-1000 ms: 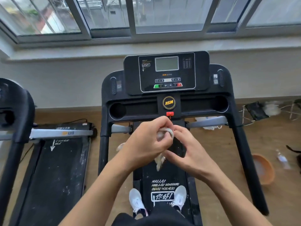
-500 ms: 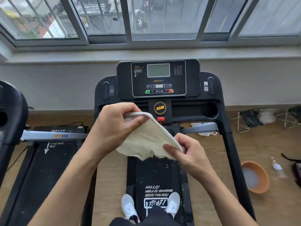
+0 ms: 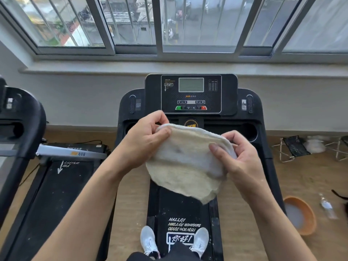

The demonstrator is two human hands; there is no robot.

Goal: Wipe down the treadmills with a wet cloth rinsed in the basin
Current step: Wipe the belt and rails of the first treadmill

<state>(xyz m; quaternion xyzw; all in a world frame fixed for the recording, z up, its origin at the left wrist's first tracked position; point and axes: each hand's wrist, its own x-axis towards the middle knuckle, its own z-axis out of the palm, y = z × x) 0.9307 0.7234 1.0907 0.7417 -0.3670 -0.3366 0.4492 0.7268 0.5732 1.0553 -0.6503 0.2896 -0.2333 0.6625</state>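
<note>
Above the treadmill [image 3: 190, 210] belt, the left hand [image 3: 143, 142] and the right hand [image 3: 243, 159] each pinched a top corner of the cloth [image 3: 184, 162], spreading it flat, probably to wipe the console [image 3: 191, 94], with the basin [image 3: 299, 215] well apart on the floor.

The only camera rides on my head, facing forward and steeply down, wide-angled so straight lines bow. My left hand [image 3: 143, 142] and right hand [image 3: 243, 159] hold the cloth [image 3: 186, 166] close, mid-frame. The console [image 3: 191, 94] sits just above them, windows [image 3: 131, 25] span the top, my shoes [image 3: 149, 240] show near the bottom edge, and the basin [image 3: 299, 215] lies lower right, farther off.
</note>
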